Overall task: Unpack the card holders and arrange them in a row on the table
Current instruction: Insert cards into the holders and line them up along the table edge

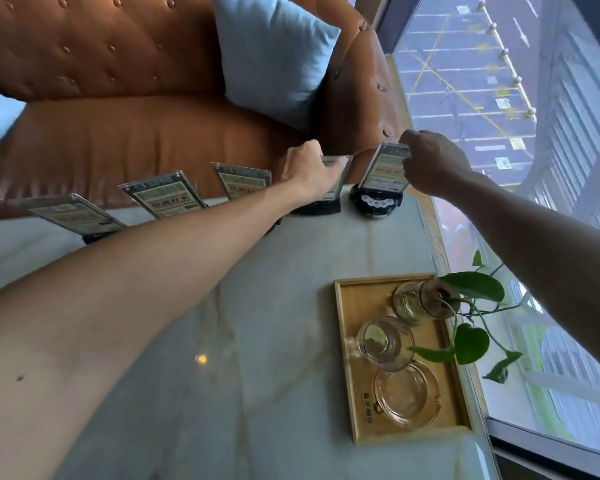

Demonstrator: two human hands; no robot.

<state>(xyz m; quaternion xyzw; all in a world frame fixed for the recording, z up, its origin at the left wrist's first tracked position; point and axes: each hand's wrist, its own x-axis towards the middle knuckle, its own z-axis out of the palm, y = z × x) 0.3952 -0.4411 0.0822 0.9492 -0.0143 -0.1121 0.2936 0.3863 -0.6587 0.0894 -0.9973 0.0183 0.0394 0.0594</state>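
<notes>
Along the table's [291,306] far edge, each hand's grip, left [309,171] and right [430,161], pinches one card holder.

- table [274,341]: polished pale marble look, glossy, faint tan veins
- card holders [167,195]: clear glossy acrylic plates over printed paper, on dark bases
- sofa [118,133]: tan leather, tufted, soft sheen
- cushion [274,53]: matt pale-blue cloth
- tray [357,299]: light wood, smooth
- ashtray [407,393] and jars [385,342]: clear glass, shiny
</notes>
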